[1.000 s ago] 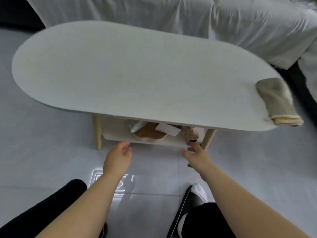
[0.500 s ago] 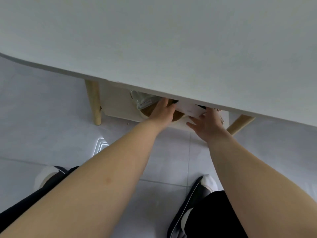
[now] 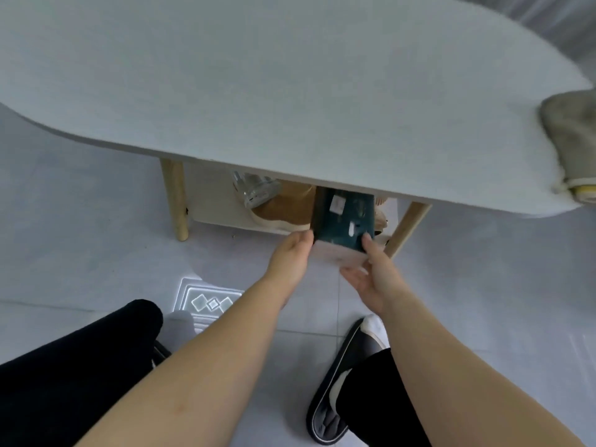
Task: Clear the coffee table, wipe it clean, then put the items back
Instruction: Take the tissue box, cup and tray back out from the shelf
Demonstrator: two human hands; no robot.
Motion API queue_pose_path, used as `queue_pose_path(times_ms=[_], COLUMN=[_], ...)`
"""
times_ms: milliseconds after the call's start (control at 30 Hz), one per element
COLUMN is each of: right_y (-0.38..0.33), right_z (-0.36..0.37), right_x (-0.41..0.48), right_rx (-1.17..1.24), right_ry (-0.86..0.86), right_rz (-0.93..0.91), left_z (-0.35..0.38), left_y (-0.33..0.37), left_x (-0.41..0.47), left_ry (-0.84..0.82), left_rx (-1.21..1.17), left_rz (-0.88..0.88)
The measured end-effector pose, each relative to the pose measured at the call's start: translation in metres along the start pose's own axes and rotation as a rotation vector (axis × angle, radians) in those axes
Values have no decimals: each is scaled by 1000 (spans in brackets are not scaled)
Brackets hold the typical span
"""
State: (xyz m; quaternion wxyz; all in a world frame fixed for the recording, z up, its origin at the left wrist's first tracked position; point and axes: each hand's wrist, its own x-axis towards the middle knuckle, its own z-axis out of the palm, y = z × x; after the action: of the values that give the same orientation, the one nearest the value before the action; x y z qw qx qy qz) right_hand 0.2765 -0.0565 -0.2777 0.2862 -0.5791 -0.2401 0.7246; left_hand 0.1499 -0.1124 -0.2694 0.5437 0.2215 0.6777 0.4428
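A white oval coffee table (image 3: 290, 91) fills the upper view, its top bare except for a folded beige cloth (image 3: 567, 137) at the right end. Below its front edge, both hands hold a dark teal box (image 3: 343, 221) with white sides, half out from the lower shelf (image 3: 213, 208). My left hand (image 3: 290, 256) grips the box's left side. My right hand (image 3: 374, 275) holds its right side and underside. On the shelf behind lie a brown round tray (image 3: 287, 208) and a clear glass item (image 3: 256, 188); other shelf items are hidden.
Light wooden table legs stand at left (image 3: 175, 201) and right (image 3: 404, 227) of the shelf. The floor is pale grey tile with a bright light reflection (image 3: 206, 298). My black trouser legs and a dark slipper (image 3: 338, 382) are at the bottom. White draped fabric (image 3: 548, 17) lies beyond the table.
Both hands reached under the tabletop to the lower shelf, took hold of the teal box and drew it outward. The view pulled back, bringing the cloth back into sight.
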Motion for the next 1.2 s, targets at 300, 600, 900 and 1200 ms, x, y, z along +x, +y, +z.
queue_pose_path(times_ms=[300,600,900,1200], right_y=[-23,-47,-135,-215], right_z=[-24,-40,-3,37], right_x=[-146,-226,-198,-89], right_rx=[-307,-498,-492,-406], right_ry=[-153,-208,-100,0], right_rz=[-30,-196,-438,-556], left_z=[-4,5,21,51], left_y=[38,72,163,236], left_x=[-129,-206,-155,-32], left_ry=[-118,-72,-18,-178], left_rx=[80,109,140,357], left_rz=[-8,192,368,398])
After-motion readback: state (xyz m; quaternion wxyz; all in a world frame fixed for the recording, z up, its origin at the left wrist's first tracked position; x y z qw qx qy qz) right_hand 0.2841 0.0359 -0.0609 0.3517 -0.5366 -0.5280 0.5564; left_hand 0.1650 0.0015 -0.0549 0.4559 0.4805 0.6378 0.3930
